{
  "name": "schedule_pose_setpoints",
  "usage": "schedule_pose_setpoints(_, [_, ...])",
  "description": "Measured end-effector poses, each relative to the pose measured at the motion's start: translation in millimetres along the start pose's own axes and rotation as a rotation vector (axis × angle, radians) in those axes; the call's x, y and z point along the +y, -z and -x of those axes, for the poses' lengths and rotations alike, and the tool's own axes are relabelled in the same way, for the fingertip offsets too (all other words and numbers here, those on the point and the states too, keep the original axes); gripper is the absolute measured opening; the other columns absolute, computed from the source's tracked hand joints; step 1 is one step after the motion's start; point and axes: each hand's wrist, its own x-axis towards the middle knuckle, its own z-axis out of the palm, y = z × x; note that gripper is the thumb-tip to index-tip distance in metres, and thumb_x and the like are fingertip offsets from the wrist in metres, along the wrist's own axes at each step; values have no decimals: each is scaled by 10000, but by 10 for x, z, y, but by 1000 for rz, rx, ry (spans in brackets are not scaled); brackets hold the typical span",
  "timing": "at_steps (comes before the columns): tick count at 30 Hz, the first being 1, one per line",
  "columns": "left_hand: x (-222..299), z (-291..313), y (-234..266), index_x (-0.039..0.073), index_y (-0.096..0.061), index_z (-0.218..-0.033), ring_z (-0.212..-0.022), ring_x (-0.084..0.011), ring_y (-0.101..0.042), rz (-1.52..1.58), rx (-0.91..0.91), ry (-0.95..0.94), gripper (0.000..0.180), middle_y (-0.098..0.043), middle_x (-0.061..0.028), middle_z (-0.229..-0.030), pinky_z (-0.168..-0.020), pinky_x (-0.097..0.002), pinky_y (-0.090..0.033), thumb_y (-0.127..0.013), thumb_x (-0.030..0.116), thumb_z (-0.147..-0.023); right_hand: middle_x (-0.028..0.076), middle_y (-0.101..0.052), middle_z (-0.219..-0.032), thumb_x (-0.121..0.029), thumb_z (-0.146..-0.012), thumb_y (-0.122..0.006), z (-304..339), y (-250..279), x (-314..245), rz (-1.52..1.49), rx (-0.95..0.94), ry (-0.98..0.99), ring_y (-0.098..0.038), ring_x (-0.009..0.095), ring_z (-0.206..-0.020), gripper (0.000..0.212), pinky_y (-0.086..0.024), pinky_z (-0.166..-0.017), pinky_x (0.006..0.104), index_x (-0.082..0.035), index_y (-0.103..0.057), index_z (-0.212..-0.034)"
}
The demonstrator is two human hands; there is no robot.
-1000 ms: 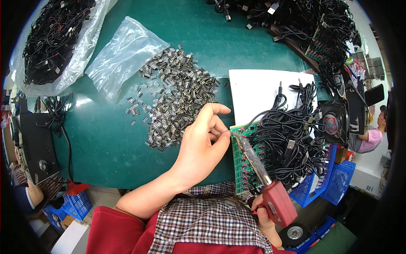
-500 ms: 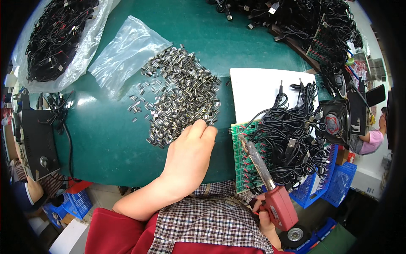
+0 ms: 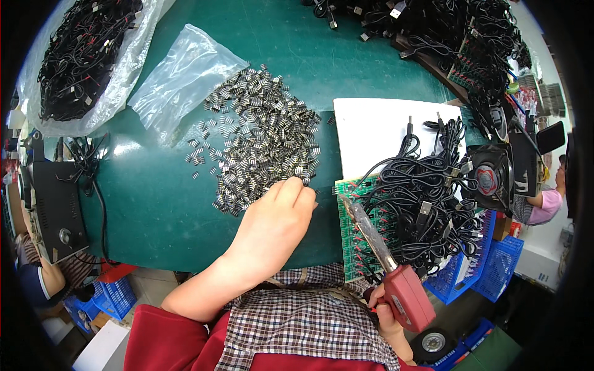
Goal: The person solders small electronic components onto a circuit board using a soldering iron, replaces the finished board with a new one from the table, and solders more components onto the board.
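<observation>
Reaching over the green mat (image 3: 154, 204), your left hand (image 3: 272, 226) rests knuckles-up with fingertips curled into the near edge of the heap of small silver metal connector shells (image 3: 263, 139); whether they pinch one, you cannot tell. Your right hand (image 3: 387, 318) grips the red-handled soldering iron (image 3: 387, 260); its tip lies over the green circuit board (image 3: 352, 247), beside the black cables (image 3: 427, 198).

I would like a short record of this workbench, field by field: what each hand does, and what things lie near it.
left hand: the left hand rests palm down, fingertips on the near edge of the pile of small metal parts
right hand: the right hand grips the red-handled soldering iron, tip over the green circuit board
on the board: a tangle of black cables
surface: green mat
behind the pile: an empty clear plastic bag
right of the pile: a white sheet
</observation>
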Motion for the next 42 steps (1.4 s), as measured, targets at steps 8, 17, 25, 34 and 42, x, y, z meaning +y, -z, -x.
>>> schedule_pose_setpoints(8, [7,72,47,-33,-614,-902,-675,-179,-625,659,-39,248,101,-608,-93,-784,-649,-241,-500,-586,-17,-806,57,-622,-757,-302,-744,-685,-70,4,-151,-75,62,-15,-611,201,-619,336,-487,-592,294,-29,-614,-927])
schedule_pose_setpoints(17, [130,-68,-22,-30,-504,-999,-771,-117,-608,1155,5,439,197,-588,-47,-807,-724,-235,-502,-532,-78,-810,0,-588,-619,-471,-773,-622,-151,-4,-314,-159,70,-75,-582,142,-557,454,-451,-549,259,-33,-607,-892])
schedule_pose_setpoints(25, [150,-81,-194,-2,-440,-999,-738,-104,-588,1209,58,438,213,-574,-42,-778,-701,-241,-495,-505,-89,-816,2,-584,-577,-501,-758,-637,-193,22,-319,-302,11,-149,-576,110,-526,561,-446,-549,221,20,-559,-953])
schedule_pose_setpoints(34, [181,-45,-290,18,-453,-1003,-718,-56,-565,1252,153,414,223,-578,-17,-780,-656,-198,-456,-518,-73,-810,24,-615,-651,-441,-752,-669,-169,-20,-313,-375,78,-167,-592,126,-550,517,-471,-574,241,24,-566,-954])
schedule_pose_setpoints(42, [167,-61,-262,12,-418,-985,-718,-90,-571,1227,127,406,212,-561,-34,-769,-675,-229,-487,-488,-94,-816,38,-595,-647,-380,-753,-668,-169,19,-241,-118,35,-64,-588,161,-566,363,-473,-575,274,-20,-635,-786])
